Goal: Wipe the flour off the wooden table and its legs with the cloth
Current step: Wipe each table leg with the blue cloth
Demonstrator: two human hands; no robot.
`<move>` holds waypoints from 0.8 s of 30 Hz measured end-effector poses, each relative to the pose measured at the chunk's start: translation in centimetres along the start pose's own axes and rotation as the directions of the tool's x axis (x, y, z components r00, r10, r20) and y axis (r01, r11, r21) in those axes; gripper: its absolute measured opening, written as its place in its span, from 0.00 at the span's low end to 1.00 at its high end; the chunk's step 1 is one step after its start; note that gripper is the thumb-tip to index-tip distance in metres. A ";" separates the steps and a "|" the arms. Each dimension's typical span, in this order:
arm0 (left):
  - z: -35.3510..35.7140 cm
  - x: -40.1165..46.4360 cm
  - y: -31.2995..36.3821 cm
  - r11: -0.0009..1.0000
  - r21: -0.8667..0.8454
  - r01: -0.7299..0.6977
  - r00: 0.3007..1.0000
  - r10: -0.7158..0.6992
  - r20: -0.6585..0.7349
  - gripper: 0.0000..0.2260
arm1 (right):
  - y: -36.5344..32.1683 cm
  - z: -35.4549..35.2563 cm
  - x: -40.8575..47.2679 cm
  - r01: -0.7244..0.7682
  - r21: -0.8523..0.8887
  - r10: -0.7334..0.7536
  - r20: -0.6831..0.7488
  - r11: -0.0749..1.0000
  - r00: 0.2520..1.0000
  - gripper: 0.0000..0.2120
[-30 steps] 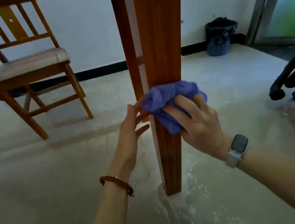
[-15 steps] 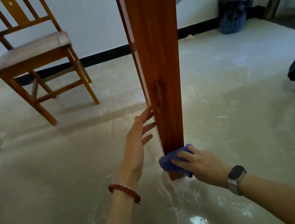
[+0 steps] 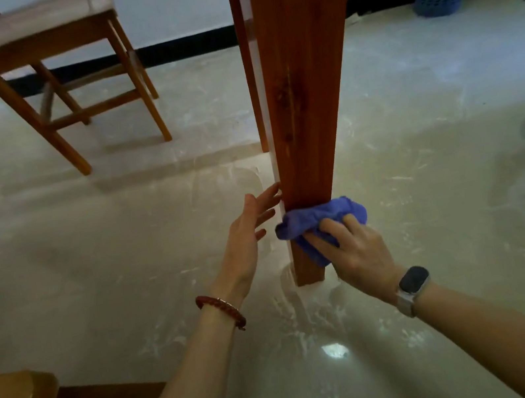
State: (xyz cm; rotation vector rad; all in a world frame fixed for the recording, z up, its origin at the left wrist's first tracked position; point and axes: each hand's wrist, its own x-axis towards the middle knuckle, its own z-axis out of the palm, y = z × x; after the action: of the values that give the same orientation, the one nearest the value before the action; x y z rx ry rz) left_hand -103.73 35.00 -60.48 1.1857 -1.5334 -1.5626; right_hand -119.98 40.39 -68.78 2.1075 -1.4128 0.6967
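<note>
Cloth: we see a crumpled blue-purple cloth [image 3: 322, 223] bunched against the lower part of the wooden bench leg [image 3: 306, 94], just above the floury floor [image 3: 323, 300].
Right hand: our right hand [image 3: 357, 252] clutches the cloth, fingers curled over it.
Left hand: our left hand [image 3: 248, 236] is spread, fingertips touching the leg's left edge.
Hidden: the bench top is cut off above.

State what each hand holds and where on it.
The right hand grips the bunched purple cloth by its lower side, pressed against the table leg. The left hand holds nothing, fingers straight beside the leg.
</note>
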 end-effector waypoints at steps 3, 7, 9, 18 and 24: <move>0.2 0.5 -1.2 1.000 0.020 0.012 1.000 -0.012 0.007 0.16 | -0.8 2.8 -3.3 0.062 0.031 -0.068 0.265 0.998 0.962 0.14; 0.3 0.5 -2.3 1.000 0.013 0.011 0.999 -0.012 0.036 0.15 | -2.3 5.5 -5.4 -0.024 0.068 -0.026 0.655 0.997 0.755 0.25; 0.3 0.3 -2.8 1.000 0.010 0.021 0.999 -0.022 0.041 0.14 | -2.9 5.9 -5.2 -0.079 0.046 0.013 0.783 0.996 0.622 0.22; -2.0 -2.0 -6.2 0.993 0.070 0.100 0.993 -0.094 -0.072 0.09 | -3.3 -0.4 -1.7 -0.578 0.417 0.166 0.693 0.701 0.701 0.17; -1.5 -4.0 -5.7 0.902 -0.309 0.302 0.949 -0.315 0.009 0.28 | -4.1 -5.4 2.2 -0.698 0.524 0.321 0.636 0.488 0.702 0.18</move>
State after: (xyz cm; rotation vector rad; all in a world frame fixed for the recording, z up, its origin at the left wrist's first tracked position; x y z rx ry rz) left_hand -99.99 38.70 -65.28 1.3127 -1.0580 -1.8888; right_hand -116.11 43.76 -63.85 2.5442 -2.4638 1.2509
